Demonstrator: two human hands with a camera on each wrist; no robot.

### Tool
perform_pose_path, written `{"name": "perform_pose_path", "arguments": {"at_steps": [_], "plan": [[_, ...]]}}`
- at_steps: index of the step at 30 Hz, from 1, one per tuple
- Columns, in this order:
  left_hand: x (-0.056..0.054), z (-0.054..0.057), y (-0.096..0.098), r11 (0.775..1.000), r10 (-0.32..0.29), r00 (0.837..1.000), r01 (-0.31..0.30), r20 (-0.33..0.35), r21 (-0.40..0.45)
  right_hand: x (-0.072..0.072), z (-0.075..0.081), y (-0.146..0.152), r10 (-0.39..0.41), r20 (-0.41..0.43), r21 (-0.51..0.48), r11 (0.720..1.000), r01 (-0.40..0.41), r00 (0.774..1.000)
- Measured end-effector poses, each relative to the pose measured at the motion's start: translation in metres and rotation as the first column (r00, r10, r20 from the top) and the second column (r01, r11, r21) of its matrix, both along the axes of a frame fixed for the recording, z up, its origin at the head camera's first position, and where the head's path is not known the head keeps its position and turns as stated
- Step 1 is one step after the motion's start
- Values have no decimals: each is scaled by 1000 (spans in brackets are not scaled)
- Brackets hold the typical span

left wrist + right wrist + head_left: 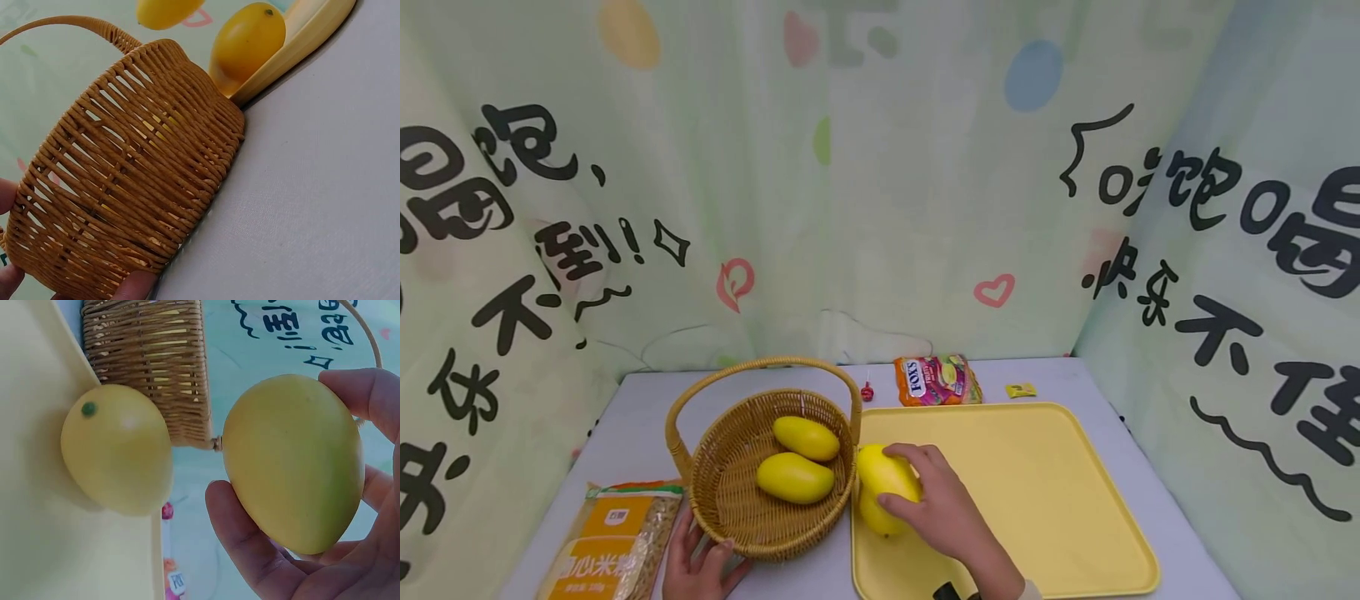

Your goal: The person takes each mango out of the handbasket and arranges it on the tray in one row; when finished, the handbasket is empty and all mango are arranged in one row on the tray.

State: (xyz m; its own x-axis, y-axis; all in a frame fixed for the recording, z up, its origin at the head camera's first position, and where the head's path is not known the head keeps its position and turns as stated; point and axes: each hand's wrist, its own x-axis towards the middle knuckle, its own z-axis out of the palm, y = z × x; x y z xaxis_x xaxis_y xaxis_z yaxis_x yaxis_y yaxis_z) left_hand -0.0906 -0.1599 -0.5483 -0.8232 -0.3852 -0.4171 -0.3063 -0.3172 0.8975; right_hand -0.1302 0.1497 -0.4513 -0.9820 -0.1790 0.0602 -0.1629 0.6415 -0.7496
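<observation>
My right hand (936, 504) grips a yellow mango (294, 464) between thumb and fingers, raised above the left side of the yellow tray (1015, 467). Below it, a second mango (117, 450) rests on the tray by its left edge. To the left stands a wicker basket (722, 492) with an arched handle. Two mangoes lie inside it, one farther back (806, 438) and one nearer (795, 478). My left hand (700, 562) holds the basket at its front left, fingers by the rim and lower on the woven wall.
A bag of grains (610, 542) lies left of the basket. Behind the tray are a colourful FOX'S candy bag (936, 380), a small red lollipop (867, 391) and a small yellow packet (1021, 390). Printed curtains (880, 208) enclose the white table (598, 446) at back and sides.
</observation>
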Motion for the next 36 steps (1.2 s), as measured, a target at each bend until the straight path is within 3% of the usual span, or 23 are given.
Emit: {"name": "perform_pose_path", "arguments": {"at_steps": [7, 14, 36], "plan": [[0, 0, 0, 1000, 0, 1000, 0, 10, 6, 4, -6, 15, -74, 21, -26, 997, 74, 997], [-1, 1, 1, 999, 47, 998, -46, 36, -22, 7, -12, 31, -140, 50, -29, 990, 141, 989], [-1, 2, 2, 1000, 24, 1000, -24, 17, -15, 17, -23, 68, -273, 59, 21, 962, 272, 960]]}}
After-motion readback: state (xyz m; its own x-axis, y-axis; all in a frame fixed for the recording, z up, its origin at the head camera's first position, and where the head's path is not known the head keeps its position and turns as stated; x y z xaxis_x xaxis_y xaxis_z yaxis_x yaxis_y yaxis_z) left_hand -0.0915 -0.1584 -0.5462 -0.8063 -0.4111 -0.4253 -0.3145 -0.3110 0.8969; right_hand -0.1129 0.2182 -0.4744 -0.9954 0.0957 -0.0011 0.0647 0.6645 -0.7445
